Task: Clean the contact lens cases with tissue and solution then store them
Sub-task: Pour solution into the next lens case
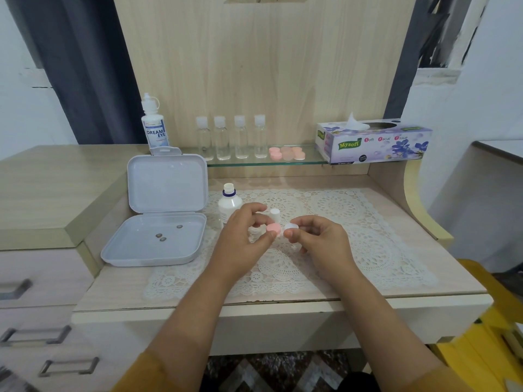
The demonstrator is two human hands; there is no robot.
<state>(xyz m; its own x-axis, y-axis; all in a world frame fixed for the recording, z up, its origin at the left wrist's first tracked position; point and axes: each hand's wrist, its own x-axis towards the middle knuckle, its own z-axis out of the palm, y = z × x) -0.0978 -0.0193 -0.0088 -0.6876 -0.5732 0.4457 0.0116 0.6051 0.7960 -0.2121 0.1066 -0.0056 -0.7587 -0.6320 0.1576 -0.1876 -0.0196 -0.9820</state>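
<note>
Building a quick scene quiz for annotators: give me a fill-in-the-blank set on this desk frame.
1. The left hand pinches a lens case cap coloured ____.
2. The number of clear bottles lined up on the glass shelf is ____.
3. The lid of the grey box left of the lace mat stands ____.
4. The right hand pinches a cap coloured ____.

Missing words: pink; four; open; white

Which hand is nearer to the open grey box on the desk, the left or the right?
Left. The left hand is just right of the grey box, holding the pink cap. The right hand is farther right, beyond the left.
</note>
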